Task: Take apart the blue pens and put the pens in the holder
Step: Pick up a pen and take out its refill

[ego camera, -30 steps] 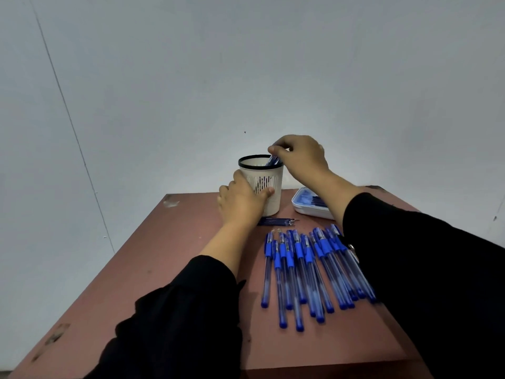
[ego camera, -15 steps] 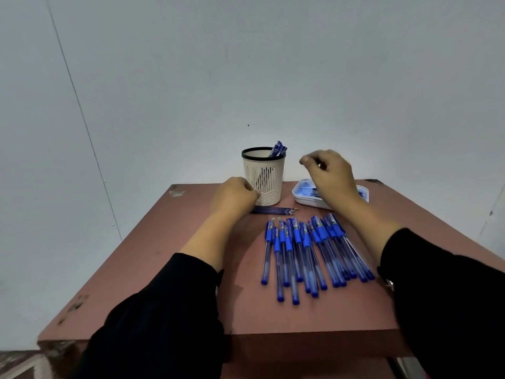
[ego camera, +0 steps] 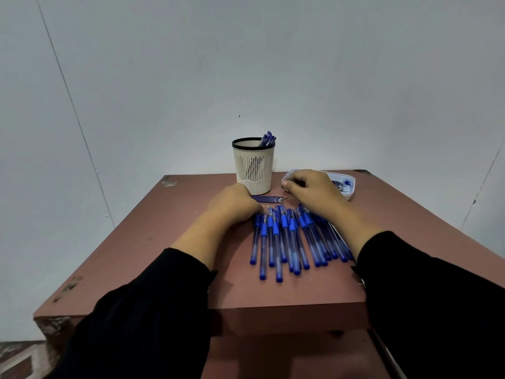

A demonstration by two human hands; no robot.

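We are resting our clenched left hand (ego camera: 232, 205) beside the pens (ego camera: 289, 236) on the desk (ego camera: 153, 242); whether our right hand (ego camera: 314, 191) is gripping anything, we cannot tell.

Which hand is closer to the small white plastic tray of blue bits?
The right hand. It hovers over the near left part of the white plastic tray. The left hand lies farther left, in front of the slotted cream pen holder.
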